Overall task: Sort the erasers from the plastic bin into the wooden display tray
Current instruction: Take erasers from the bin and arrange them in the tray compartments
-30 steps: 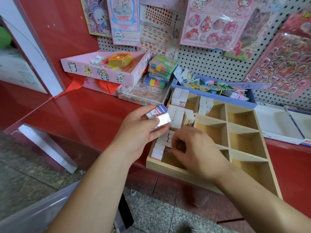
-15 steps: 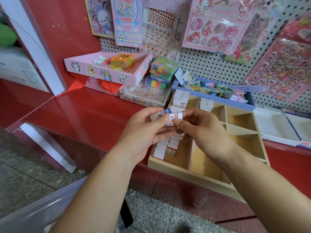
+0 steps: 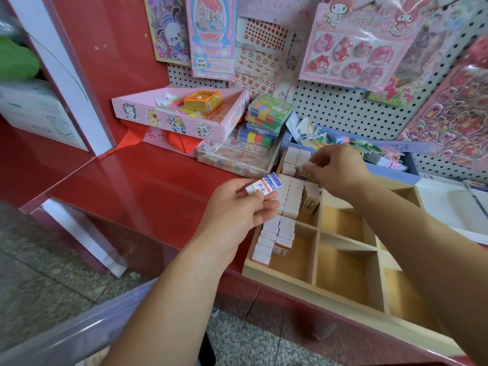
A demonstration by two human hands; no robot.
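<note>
Wooden display tray (image 3: 280, 280): gridded compartments, at the tabletop's front edge. White erasers (image 3: 286, 204) stand packed in two rows down its left column. Sleeved eraser (image 3: 264, 186), white with blue-and-red print, held in my left hand (image 3: 237, 210) just left of the tray. Blurred eraser (image 3: 303, 169) pinched in my right hand (image 3: 340, 167) over the far-left compartment. Translucent plastic bin (image 3: 79, 331) sits below the tabletop's front edge.

Bare left hand (image 3: 236, 210), bare right hand (image 3: 340, 167).

The eraser (image 3: 264, 186) in my left hand (image 3: 237, 210) is white with a blue band and red lettering; the tray (image 3: 348, 243) is pale tan wood, the counter (image 3: 145, 186) glossy red, the box (image 3: 169, 120) pink with cartoon animals, the pegboard (image 3: 343, 109) white dotted black
</note>
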